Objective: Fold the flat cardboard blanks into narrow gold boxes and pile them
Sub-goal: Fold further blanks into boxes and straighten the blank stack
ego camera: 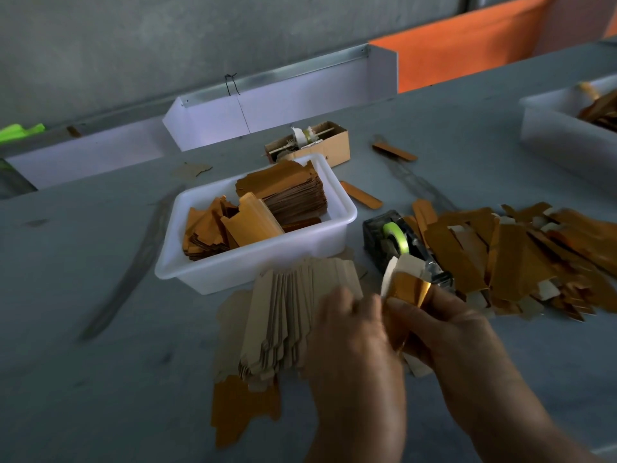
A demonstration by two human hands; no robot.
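Both hands work a single gold cardboard blank [408, 289] near the middle front of the table. My right hand [444, 329] grips its lower part with thumb and fingers curled round it. My left hand [354, 332] is blurred and touches the blank's left side; its grip is unclear. A fanned stack of flat blanks [283, 322], brown side up, lies just left of my hands. A loose pile of folded gold boxes [521, 262] spreads over the table at the right.
A white plastic tub [253, 269] with gold blanks stands behind the stack. A black tape dispenser [397, 242] with a green roll sits beside it. A small cardboard box [334, 142] stands further back, and another white tub [561, 135] at the far right.
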